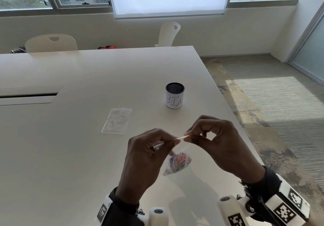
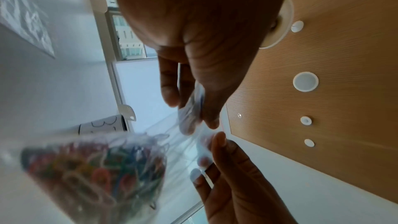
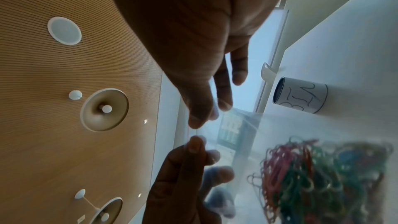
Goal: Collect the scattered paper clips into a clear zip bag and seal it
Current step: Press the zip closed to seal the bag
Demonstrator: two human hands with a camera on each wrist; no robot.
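Daylight from a row of windows falls across a long white table (image 1: 73, 78) in a meeting room, and just above its near corner both hands work at the same strip of plastic. The left hand (image 1: 147, 157) pinches the top edge of the clear zip bag (image 1: 177, 155) between thumb and fingers, and the right hand (image 1: 215, 143) pinches that edge a little farther along, thumb against forefinger, the other fingers curled. Holding the mouth from two sides keeps the zip strip taut and level, which I judge is what lets the two tracks be pressed together; sealing looks under way, though whether any part has closed I cannot tell. The bag hangs from this grip with its long axis close to vertical, mouth up, its closed bottom down and towards the person. The paper clips (image 1: 178, 161), a multicoloured tangle, have sunk into that bottom, well apart from the strip, so they do not foul the seal. No loose clips show on the table. Farther out lies a second clear bag (image 1: 117, 120), flat, and beyond it a small cup (image 1: 174, 96) with handwriting on its label stands upright.
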